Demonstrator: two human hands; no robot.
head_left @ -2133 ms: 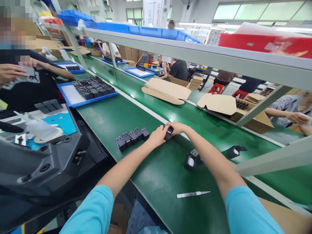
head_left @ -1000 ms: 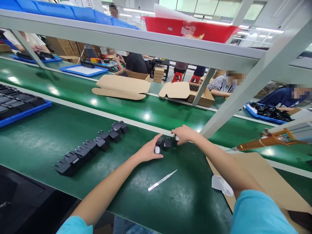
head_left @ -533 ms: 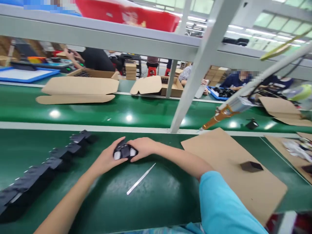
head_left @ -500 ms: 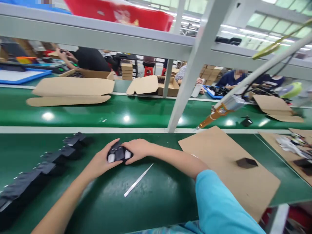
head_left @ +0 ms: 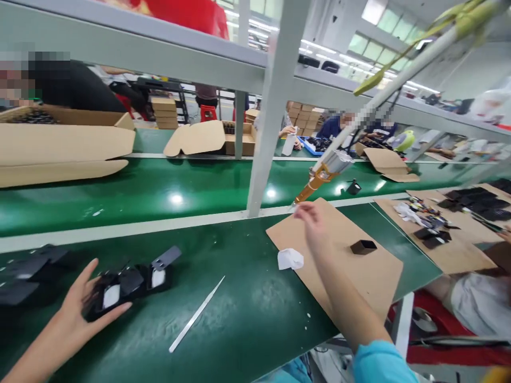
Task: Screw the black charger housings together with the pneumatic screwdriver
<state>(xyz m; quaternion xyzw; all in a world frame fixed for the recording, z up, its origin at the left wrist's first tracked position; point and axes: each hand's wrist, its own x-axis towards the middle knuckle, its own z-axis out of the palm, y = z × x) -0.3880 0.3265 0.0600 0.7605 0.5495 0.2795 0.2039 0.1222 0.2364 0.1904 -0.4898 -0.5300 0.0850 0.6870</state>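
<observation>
At the left, my left hand [head_left: 77,306] has its fingers curved around a small black box with a white insert [head_left: 112,296]. Touching or close beside it is another black box with its flap raised [head_left: 159,275]. My right hand [head_left: 313,223] is lifted over the cardboard sheet [head_left: 339,266], near the tip of the hanging orange screwdriver [head_left: 313,186]; its fingers are bent together, and whether they hold anything is too small to tell. Metal tweezers [head_left: 197,314] lie on the green table between the hands. A crumpled white paper [head_left: 290,259] rests at the sheet's left edge.
More black boxes [head_left: 34,274] stand at the far left. An open black box [head_left: 363,247] sits on the cardboard sheet. A grey post [head_left: 265,122] rises behind the table. Small parts [head_left: 425,210] lie on cardboard at the right, where people sit beyond the green belt [head_left: 199,186].
My right hand has left the black boxes and moved right and up toward the screwdriver. My left hand stays with the boxes, now farther left as the view has turned right. The white paper has come into view.
</observation>
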